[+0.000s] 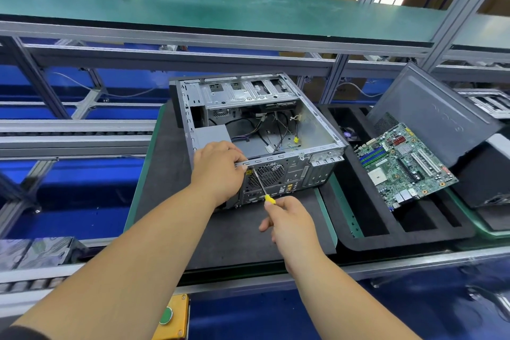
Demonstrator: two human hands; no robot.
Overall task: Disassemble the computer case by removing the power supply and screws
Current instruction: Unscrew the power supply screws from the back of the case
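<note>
head cam shows the computer case [256, 130] open on the foam mat [171, 174], left hand [218, 171] gripping its stiff rear rim, right hand [289, 222] wrapped around a screwdriver [260, 183] at a rear-panel screw, power supply [211, 132] probably heavy, so grab its body.

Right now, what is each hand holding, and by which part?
Right hand grips the screwdriver by its yellow handle. Left hand holds the computer case by its rear top edge.

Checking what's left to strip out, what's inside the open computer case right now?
Inside the computer case: loose cables, a grey power supply and an empty drive cage. The left hand covers the near-left corner.
</note>
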